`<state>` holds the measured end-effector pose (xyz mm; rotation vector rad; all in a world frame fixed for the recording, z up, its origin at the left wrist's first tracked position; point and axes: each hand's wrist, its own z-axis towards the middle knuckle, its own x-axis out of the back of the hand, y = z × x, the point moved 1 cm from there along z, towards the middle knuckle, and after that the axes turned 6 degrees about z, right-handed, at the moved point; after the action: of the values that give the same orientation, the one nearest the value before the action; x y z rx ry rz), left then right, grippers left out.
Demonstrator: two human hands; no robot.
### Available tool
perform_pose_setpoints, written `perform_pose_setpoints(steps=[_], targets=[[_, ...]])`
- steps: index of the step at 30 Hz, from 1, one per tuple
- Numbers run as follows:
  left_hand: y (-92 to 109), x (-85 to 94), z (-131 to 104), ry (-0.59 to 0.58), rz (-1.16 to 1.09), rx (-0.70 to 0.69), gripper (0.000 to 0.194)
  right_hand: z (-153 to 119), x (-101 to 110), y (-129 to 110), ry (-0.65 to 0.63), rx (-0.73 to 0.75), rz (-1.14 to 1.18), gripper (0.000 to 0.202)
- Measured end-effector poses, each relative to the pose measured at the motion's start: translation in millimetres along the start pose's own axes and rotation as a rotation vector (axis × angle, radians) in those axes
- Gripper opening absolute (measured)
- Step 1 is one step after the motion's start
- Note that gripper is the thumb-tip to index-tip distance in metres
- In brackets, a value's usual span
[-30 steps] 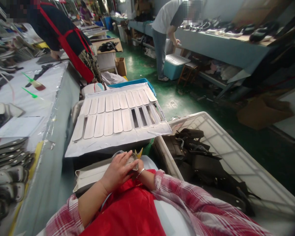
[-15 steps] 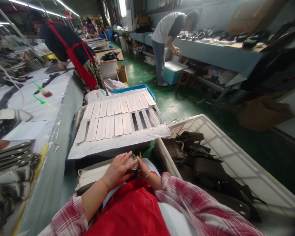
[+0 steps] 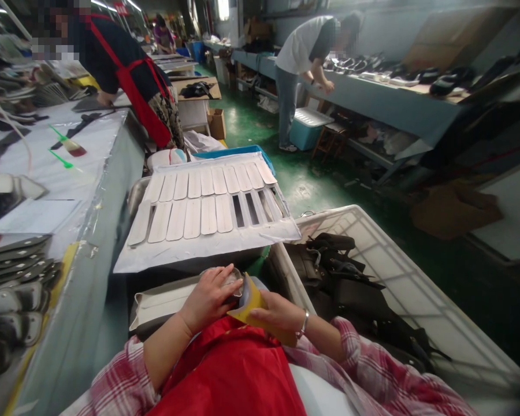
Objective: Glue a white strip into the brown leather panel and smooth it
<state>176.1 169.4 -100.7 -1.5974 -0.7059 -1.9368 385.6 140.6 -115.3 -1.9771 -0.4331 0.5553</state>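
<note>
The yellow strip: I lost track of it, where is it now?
In the head view, low centre: the yellow strip is pinched in the right hand, beside the left hand, just below the white sheet.

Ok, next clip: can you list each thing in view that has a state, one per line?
left hand: palm down, pressing a pale strip on the lap.
right hand: holding a yellow piece, peeled up beside the strip.
white sheet: lying flat, most strips in place, three slots empty.
white crate: open, dark bags piled inside.
blue bin: lid on.
green brushes: lying on the table, unused.
</note>
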Motion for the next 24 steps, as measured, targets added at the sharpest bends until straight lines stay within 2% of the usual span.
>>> perform_pose_setpoints(steps=[2, 6, 13, 18, 24], targets=[[-2, -1.0, -1, -0.007, -0.012, 0.005, 0.047, 6, 0, -6, -0.066, -0.003, -0.059, 0.042], [-4, -1.7, -2, -0.017, -0.035, 0.017, 0.050, 15, 2, -12, -0.156, -0.163, 0.025, 0.043], [-7, -1.9, -2, -0.026, -0.057, 0.036, 0.049, 24, 3, -21, -0.222, -0.177, 0.068, 0.038], [-9, -1.6, 0, -0.020, -0.053, 0.027, 0.045, 26, 2, -21, -0.165, -0.172, 0.028, 0.033], [-11, -1.9, 2, -0.022, -0.051, 0.031, 0.043, 30, 0, -22, -0.112, -0.286, 0.066, 0.030]])
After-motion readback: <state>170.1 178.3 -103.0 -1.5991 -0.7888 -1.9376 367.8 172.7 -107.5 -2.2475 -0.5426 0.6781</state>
